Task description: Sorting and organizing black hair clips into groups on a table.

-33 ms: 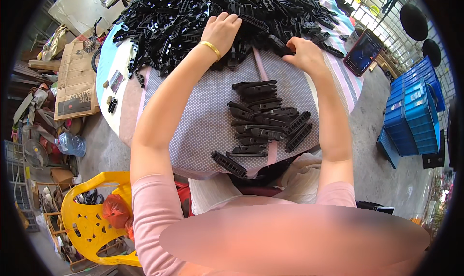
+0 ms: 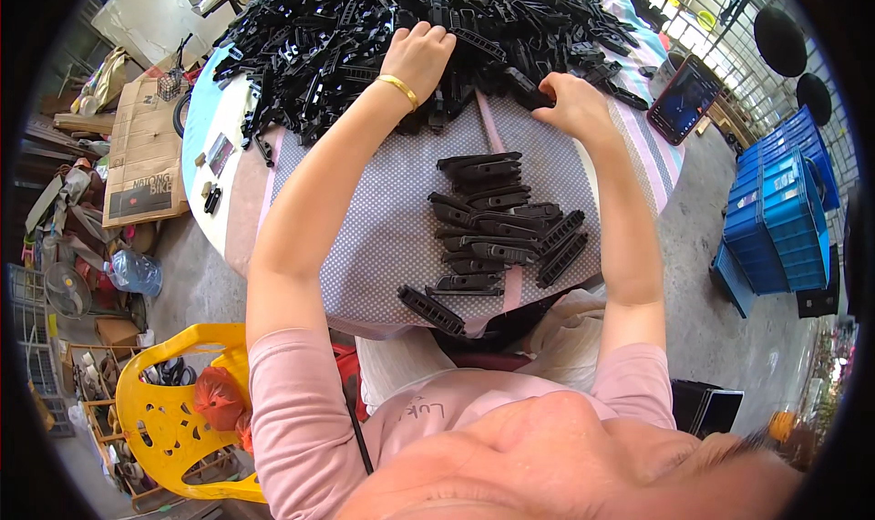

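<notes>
A large heap of black plastic parts point(image 2: 319, 55) covers the far side of the round table. My left hand point(image 2: 419, 60) reaches into the heap's near edge, fingers bent together; what lies under them is hidden. Beside its fingertips is a long slotted black part point(image 2: 478, 43). At the heap's right front, my right hand point(image 2: 579, 105) has thumb and forefinger around the end of a black plastic part point(image 2: 523, 84). Closer to me, between my forearms, several similar parts lie in a loose stack point(image 2: 492, 221). One slotted part point(image 2: 430, 310) lies apart at the table's near edge.
A patterned cloth point(image 2: 365, 237) covers the table. A phone point(image 2: 684, 101) stands at its right edge. Blue crates point(image 2: 779, 210) are on the floor to the right. At my left are a yellow plastic chair point(image 2: 146, 401) with a red bag and a cardboard box point(image 2: 141, 155).
</notes>
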